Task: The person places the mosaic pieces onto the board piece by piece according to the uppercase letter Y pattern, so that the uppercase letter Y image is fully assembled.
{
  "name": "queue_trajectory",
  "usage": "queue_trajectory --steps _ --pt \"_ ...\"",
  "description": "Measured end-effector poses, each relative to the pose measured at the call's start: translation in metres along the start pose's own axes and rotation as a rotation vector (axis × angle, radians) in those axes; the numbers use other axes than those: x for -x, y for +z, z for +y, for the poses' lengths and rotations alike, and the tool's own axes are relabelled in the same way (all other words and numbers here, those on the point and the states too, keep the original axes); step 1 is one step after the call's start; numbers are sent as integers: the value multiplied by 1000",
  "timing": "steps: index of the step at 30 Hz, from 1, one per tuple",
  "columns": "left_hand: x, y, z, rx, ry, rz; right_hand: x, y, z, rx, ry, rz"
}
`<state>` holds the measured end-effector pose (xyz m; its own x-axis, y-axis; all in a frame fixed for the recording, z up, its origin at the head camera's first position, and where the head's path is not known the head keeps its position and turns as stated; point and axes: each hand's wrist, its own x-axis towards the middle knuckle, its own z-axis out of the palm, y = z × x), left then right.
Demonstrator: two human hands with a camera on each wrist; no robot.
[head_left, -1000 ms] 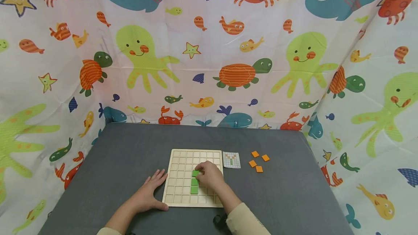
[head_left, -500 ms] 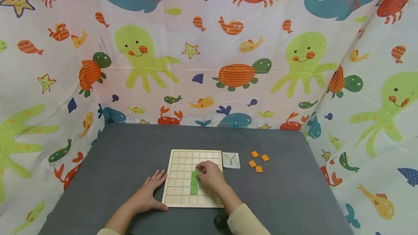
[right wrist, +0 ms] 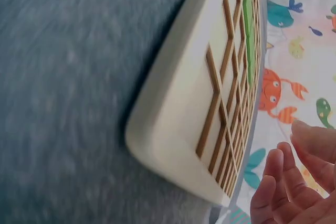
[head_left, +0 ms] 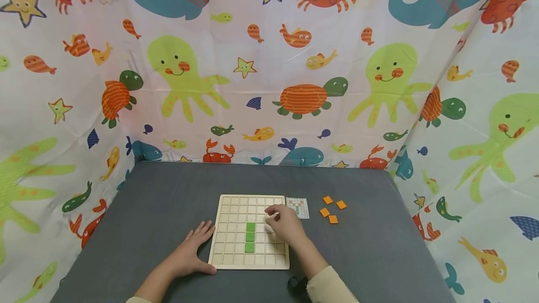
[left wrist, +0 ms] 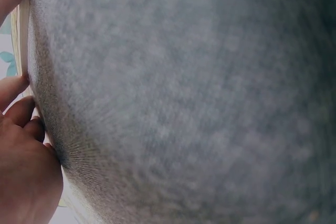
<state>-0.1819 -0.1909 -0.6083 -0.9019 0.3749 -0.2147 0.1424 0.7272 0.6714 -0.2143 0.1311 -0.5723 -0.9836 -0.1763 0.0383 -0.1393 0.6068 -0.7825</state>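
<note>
A wooden grid board (head_left: 229, 237) lies on the grey table with three green square tiles (head_left: 250, 236) in one column of its cells. My left hand (head_left: 188, 251) rests at the board's left edge, thumb at the near corner and fingers spread along the side. The left wrist view shows part of that hand (left wrist: 26, 166) against the board's edge. Over the right part of the board is my right hand (head_left: 287, 223), its fingers loosely bent. In the right wrist view, nothing shows between the right hand's thumb and fingers (right wrist: 294, 182).
A small card (head_left: 302, 207) printed with a coloured grid lies at the board's upper right, partly behind the right hand. Farther right are several loose orange square tiles (head_left: 333, 219). A curtain (head_left: 252, 83) with sea animals hangs around the grey table (head_left: 358, 256).
My right hand has let go of the top green tile and moved right, leaving that tile uncovered on the board. The left hand stays at the board's edge.
</note>
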Motion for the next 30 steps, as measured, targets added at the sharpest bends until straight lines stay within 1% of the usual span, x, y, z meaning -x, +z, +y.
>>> queue_trajectory --steps 4,7,12,19,24,28,30 --pt "0 0 1 -1 -6 -2 0 -8 6 12 -7 31" --pt "0 -1 2 1 -8 -3 1 -16 12 -8 -3 54" --pt "0 -1 3 -10 2 -4 3 -33 18 -72 40 105" --pt "-2 1 2 6 -1 -14 7 -56 26 -50 109 195" --pt "-1 1 2 15 -4 -18 9 -66 37 -26 147 248" --pt "0 0 1 16 -6 -18 12 -72 45 -27 188 271" --pt "1 0 1 18 -3 -17 14 -77 49 -23 193 282"
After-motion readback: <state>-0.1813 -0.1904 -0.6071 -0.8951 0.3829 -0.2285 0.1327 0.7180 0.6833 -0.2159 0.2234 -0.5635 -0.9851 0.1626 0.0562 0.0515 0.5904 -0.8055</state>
